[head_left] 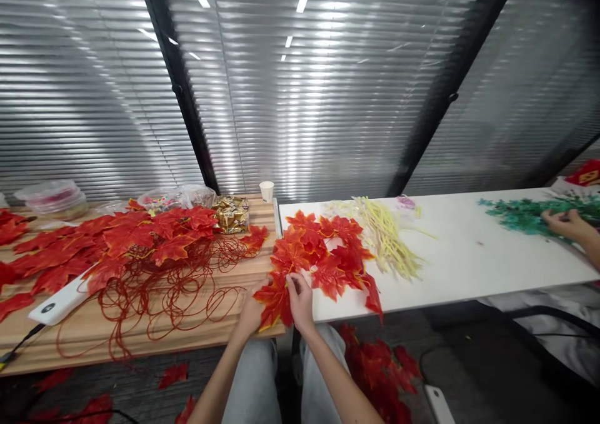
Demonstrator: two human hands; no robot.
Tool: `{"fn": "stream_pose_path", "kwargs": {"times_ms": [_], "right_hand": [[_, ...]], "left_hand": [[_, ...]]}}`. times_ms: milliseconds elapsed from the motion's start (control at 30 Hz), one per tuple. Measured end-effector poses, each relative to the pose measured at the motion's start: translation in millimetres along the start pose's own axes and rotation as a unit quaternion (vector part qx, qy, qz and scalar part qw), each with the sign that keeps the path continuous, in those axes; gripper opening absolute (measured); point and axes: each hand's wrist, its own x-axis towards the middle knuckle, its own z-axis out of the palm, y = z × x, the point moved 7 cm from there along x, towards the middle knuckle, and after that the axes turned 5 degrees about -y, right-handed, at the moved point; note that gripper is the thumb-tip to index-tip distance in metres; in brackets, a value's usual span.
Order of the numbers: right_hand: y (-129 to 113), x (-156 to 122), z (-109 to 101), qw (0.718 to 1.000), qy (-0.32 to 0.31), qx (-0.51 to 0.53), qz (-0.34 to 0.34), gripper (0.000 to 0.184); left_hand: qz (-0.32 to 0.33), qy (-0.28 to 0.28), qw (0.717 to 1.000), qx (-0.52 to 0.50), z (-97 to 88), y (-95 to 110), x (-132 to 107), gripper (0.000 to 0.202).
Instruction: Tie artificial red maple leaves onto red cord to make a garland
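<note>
My left hand (250, 314) and my right hand (300, 299) meet at the near table edge, both closed on a red artificial maple leaf (275, 302). Just beyond lies a pile of red maple leaves (328, 249) on the white table (469, 255). A bundle of pale yellow stems (387, 236) lies to the right of that pile. On the wooden table (94, 330) to the left, more red leaves (126, 239) are strung on tangled red wire (178, 292).
A white paper cup (267, 191), gold wrapped packets (230, 213) and clear plastic bags (51, 197) stand at the back. A white power strip (59, 302) lies left. Another person's hand (567, 224) works on green foliage (525, 214) far right. Red leaves (379, 361) litter the floor.
</note>
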Motion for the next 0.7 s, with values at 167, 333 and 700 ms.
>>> {"fn": "stream_pose_path", "kwargs": {"times_ms": [167, 333, 700], "right_hand": [[-12, -3, 0, 0.999, -0.026, 0.002, -0.03, 0.02], [-25, -12, -12, 0.996, -0.069, -0.026, -0.053, 0.014], [-32, -14, -37, 0.99, -0.131, 0.04, 0.011, 0.009]], "left_hand": [[0.04, 0.02, 0.992, 0.12, -2.5, 13, -5, 0.019], [0.095, 0.036, 0.969, 0.227, 0.1, 25, -13, 0.025], [0.147, -0.076, 0.942, 0.291, 21.7, 33, -16, 0.02]]}}
